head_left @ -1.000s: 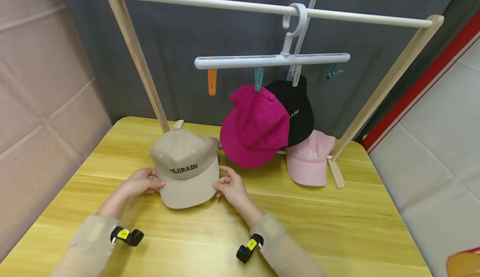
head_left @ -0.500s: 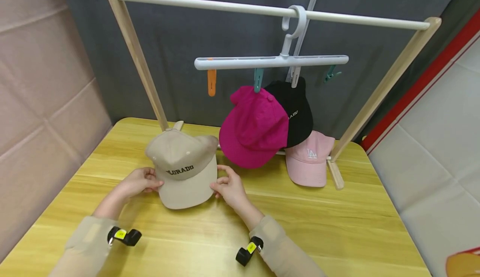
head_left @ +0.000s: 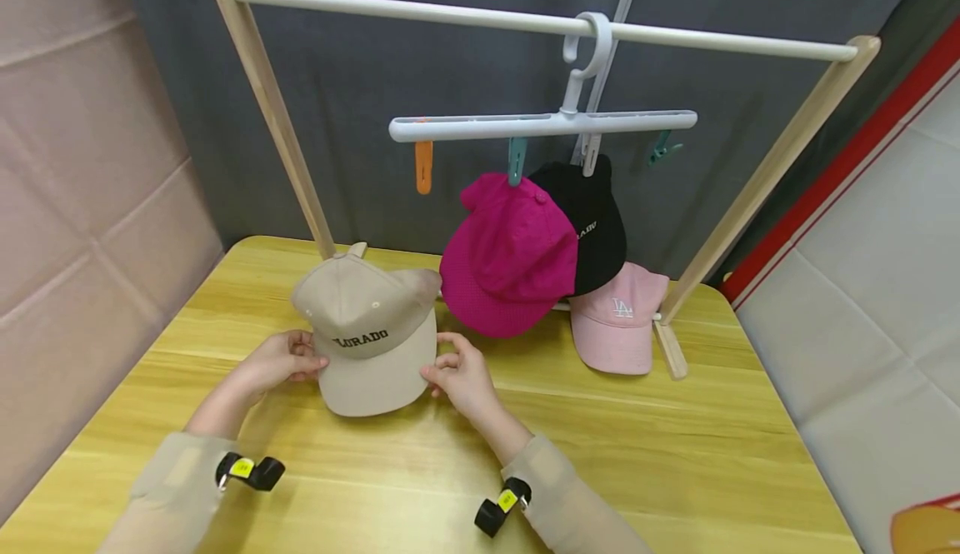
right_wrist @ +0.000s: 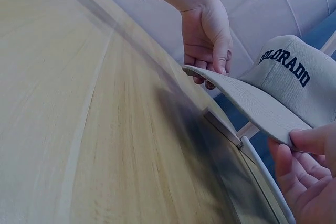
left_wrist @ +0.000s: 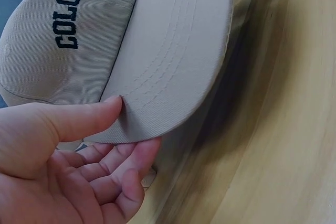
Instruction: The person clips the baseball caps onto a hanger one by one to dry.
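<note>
A: Hands, L to R?
B: L hand [head_left: 281, 361]: thumb + fingers pinching L brim edge, beige cap [head_left: 369, 339]. R hand [head_left: 465, 375]: same, R edge. Cap held btwn, brim raised off counter [head_left: 660, 454].
A: Matls?
B: Beige: fine-ribbed cloth, curved brim, dark lettering. To R: magenta cap [head_left: 510, 262] + blk cap [head_left: 602, 242], clipped on wht hanger [head_left: 543, 125]; pink cap [head_left: 617, 329] w/ wht LA. Counter yellow woodgrain; grey backdrop [head_left: 360, 87].

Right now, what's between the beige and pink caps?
The head view shows a hanging magenta baseball cap, a black cap partly behind it, between the beige COLORADO cap and the pink LA cap.
</note>
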Motion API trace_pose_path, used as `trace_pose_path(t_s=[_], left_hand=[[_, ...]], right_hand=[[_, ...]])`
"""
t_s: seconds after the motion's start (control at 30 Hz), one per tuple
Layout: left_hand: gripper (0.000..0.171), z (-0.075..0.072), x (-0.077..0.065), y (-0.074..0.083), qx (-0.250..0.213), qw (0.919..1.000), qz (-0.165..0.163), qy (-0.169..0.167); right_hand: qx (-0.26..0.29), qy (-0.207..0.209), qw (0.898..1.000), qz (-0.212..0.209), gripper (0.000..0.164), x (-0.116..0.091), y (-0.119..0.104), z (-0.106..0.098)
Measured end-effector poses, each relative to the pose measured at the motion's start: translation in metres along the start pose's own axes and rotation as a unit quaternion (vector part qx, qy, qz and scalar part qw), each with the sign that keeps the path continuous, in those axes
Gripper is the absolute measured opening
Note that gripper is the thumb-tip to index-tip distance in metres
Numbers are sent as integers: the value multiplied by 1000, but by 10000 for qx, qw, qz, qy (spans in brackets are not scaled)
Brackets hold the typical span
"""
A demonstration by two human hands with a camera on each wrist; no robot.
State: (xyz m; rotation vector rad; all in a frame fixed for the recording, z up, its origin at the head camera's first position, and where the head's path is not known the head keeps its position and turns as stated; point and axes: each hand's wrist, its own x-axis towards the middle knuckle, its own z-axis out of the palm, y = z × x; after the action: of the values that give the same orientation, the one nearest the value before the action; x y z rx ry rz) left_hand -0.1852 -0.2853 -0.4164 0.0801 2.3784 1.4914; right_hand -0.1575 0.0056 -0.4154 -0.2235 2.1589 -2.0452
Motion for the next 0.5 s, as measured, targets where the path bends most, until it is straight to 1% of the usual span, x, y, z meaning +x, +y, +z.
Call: trace_pose_path(t_s=[0.1, 0.23, 0.4, 0.5], left_hand=[[50, 0, 1, 0, -39, 10000, 41, 13], [54, 0, 0, 2, -63, 9998, 117, 127], [55, 1, 0, 4, -95, 9989, 339, 293], [57, 2, 1, 6, -19, 9979, 532, 381]], right_hand=[[12, -10, 10000, 17, 46, -1, 0, -1], [18, -45, 10000, -14, 41, -2, -1, -1], [17, -84, 9999, -130, 38, -3, -3, -3], [-25, -91, 9997, -230, 36, -3, -4, -4]])
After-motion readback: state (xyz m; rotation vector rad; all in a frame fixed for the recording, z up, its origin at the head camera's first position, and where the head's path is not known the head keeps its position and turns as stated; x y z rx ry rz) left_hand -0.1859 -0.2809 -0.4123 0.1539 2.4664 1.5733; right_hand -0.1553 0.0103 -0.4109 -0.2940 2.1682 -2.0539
